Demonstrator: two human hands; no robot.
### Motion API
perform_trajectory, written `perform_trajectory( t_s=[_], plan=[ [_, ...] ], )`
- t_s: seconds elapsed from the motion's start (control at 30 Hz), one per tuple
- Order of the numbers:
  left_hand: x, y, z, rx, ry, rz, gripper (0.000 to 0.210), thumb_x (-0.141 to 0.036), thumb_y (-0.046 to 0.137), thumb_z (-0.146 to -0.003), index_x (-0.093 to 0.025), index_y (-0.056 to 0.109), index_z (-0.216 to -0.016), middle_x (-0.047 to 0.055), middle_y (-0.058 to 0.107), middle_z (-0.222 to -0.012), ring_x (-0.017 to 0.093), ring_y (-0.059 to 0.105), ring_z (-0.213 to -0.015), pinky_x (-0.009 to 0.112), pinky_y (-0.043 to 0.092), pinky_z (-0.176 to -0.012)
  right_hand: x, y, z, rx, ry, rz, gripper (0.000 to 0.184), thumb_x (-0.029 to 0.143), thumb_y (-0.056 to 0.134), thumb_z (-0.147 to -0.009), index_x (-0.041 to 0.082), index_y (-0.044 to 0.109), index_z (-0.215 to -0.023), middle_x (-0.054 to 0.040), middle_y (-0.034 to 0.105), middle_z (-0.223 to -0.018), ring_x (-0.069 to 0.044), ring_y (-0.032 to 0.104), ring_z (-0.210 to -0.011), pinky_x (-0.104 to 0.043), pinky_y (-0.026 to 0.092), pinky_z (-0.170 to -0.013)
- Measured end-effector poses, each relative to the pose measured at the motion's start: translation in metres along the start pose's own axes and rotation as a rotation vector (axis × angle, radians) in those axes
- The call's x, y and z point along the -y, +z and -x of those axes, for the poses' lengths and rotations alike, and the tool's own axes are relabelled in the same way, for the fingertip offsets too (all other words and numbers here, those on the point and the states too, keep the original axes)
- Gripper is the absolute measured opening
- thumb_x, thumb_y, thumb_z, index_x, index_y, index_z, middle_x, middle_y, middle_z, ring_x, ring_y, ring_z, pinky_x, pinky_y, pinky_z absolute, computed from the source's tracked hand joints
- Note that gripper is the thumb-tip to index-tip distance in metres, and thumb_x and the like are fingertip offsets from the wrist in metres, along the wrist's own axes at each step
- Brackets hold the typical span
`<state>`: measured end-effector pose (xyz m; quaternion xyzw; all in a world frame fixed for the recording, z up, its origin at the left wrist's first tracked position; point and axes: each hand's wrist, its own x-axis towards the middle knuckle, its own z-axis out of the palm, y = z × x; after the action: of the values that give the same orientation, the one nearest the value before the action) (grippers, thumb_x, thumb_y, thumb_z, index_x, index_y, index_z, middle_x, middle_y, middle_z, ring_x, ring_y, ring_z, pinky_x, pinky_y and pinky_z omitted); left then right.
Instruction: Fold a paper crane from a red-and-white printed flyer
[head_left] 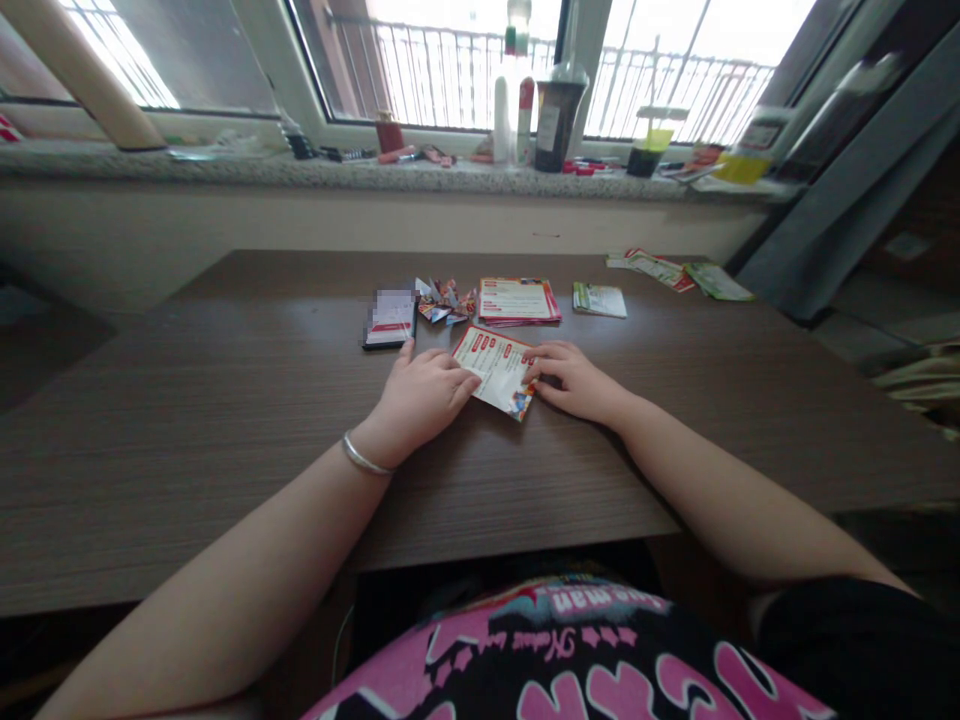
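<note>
The desk [225, 430] spreads widest, its brown top giving me a broad open stretch on my left, a bare strip between my work and the near edge, and more room out toward the right edge. Beyond its far edge runs the stone windowsill [247, 173], crowded with bottles and cups.

My left grip [424, 390] and right grip [570, 380] lie low over the desk, one on each side of the printed card [491, 368]. My left fingers and thumb cover its left edge; my right fingers curl over its right edge. I can't make out whether either grip pinches it or only rests on it.

Near the far right corner, loose packets [660, 268] fan along the back. The card stack [517, 298] sits just beyond my card, its pink edges a little uneven. The card lies at a slant, a corner pointing toward me.

Left of the stack, folded paper pieces [446, 302] fill the narrow space up to a dark-edged flat item [391, 318]. Right of the stack, a gap opens before a small green-and-white pile [598, 300]. Smallest is the bracelet [364, 457] around my left wrist.
</note>
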<state>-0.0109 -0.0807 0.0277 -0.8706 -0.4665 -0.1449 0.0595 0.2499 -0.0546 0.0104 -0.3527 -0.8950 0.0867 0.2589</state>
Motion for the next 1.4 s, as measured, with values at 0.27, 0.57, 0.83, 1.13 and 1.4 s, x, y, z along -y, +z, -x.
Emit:
perform_trajectory(
  t_s=[0.27, 0.57, 0.83, 1.13, 1.4],
  plan=[
    [-0.009, -0.003, 0.001, -0.019, 0.081, 0.025, 0.026, -0.035, 0.048, -0.092, -0.023, 0.071, -0.097, 0.007, 0.070, -0.108, 0.030, 0.053, -0.121, 0.064, 0.018, -0.113, 0.001, 0.003, 0.001, 0.014, -0.003, 0.020, 0.020, 0.016, 0.062, -0.080, 0.025, 0.071, -0.096, -0.0088, 0.060, -0.126, -0.026, 0.051, -0.121, -0.054, 0.037, -0.106],
    [-0.005, 0.005, -0.001, 0.081, 0.311, 0.083, 0.040, -0.015, 0.046, -0.088, -0.025, 0.061, -0.123, 0.008, 0.061, -0.130, 0.028, 0.044, -0.134, 0.059, 0.019, -0.116, 0.002, -0.001, 0.002, 0.014, -0.011, 0.030, 0.030, 0.014, 0.063, -0.075, 0.024, 0.068, -0.103, -0.0100, 0.056, -0.132, -0.026, 0.049, -0.125, -0.053, 0.037, -0.106],
    [-0.010, 0.005, -0.002, 0.152, 0.343, 0.303, 0.039, -0.015, 0.042, -0.092, -0.023, 0.061, -0.125, 0.007, 0.061, -0.131, 0.019, 0.055, -0.123, 0.036, 0.044, -0.106, 0.004, -0.003, 0.002, 0.022, -0.046, -0.009, 0.015, 0.032, 0.069, -0.080, 0.026, 0.071, -0.094, -0.0090, 0.053, -0.135, -0.025, 0.048, -0.127, -0.052, 0.035, -0.108],
    [-0.005, 0.007, -0.002, 0.108, 0.410, 0.243, 0.034, -0.020, 0.046, -0.094, -0.026, 0.065, -0.122, 0.009, 0.059, -0.131, 0.022, 0.057, -0.119, 0.039, 0.046, -0.104, -0.002, -0.001, 0.001, -0.050, -0.005, -0.073, 0.009, 0.028, 0.065, -0.084, 0.024, 0.071, -0.090, -0.0083, 0.057, -0.131, -0.024, 0.050, -0.123, -0.050, 0.039, -0.106],
    [-0.009, 0.008, -0.002, 0.113, 0.444, 0.291, 0.035, -0.016, 0.048, -0.092, -0.025, 0.064, -0.121, 0.006, 0.061, -0.130, 0.022, 0.053, -0.123, 0.040, 0.043, -0.107, -0.002, 0.003, -0.001, -0.082, 0.046, -0.081, 0.007, 0.025, 0.065, -0.084, 0.023, 0.071, -0.088, -0.0083, 0.058, -0.127, -0.023, 0.053, -0.121, -0.048, 0.041, -0.105]
  ],
)
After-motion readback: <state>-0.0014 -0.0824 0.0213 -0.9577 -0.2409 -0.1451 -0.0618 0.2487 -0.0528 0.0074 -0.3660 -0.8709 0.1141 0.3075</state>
